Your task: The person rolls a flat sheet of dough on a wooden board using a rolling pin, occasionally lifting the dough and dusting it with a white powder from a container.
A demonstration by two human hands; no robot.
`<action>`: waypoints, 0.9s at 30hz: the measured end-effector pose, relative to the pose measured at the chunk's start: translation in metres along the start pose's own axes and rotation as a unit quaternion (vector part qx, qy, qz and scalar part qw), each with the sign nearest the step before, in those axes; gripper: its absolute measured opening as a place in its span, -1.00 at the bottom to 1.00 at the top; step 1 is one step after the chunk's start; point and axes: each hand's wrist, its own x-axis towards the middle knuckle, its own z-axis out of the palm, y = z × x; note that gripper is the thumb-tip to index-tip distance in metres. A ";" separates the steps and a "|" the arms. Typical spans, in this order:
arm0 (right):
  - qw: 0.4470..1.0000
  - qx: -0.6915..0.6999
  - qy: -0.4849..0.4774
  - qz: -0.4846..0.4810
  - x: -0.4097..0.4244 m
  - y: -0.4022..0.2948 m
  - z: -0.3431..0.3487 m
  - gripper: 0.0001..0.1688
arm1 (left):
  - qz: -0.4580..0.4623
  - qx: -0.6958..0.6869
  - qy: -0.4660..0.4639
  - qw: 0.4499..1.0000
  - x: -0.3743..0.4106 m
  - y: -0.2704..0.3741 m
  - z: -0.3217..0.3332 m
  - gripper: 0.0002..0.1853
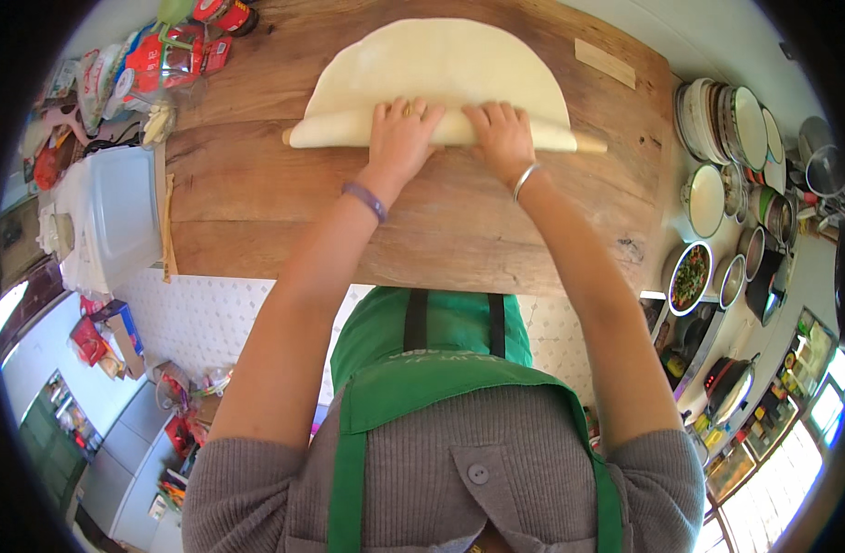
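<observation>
A wide, thin sheet of pale dough lies on the wooden tabletop. Its near edge is wrapped around a wooden rolling pin, whose bare ends stick out at both sides. My left hand lies over the wrapped pin left of its middle, fingers curled over the top. Just to the right, my right hand grips the same roll in the same way. A short stretch of rolled dough shows between the two hands. The far part of the sheet is spread flat, with a rounded edge.
A flat wood strip lies at the far right of the tabletop. Stacked plates and a bowl of chopped vegetables stand along the right. Bagged goods and a lidded plastic box crowd the left edge.
</observation>
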 end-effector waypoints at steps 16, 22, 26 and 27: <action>0.966 -0.039 0.175 0.185 -0.073 -0.037 -0.002 -0.52 | -0.029 -0.020 0.055 0.998 -0.061 -0.002 -0.002 -0.54; 0.967 -0.039 0.169 0.189 0.021 0.036 0.011 -0.56 | -0.046 0.007 0.098 0.994 0.058 -0.019 0.003 -0.60; 0.961 -0.031 0.211 0.177 0.074 0.077 0.006 -0.60 | -0.095 0.022 0.098 0.990 0.112 -0.062 0.000 -0.61; 0.958 -0.022 0.217 0.186 0.065 0.089 0.011 -0.61 | -0.084 0.031 0.137 0.986 0.097 -0.067 -0.005 -0.61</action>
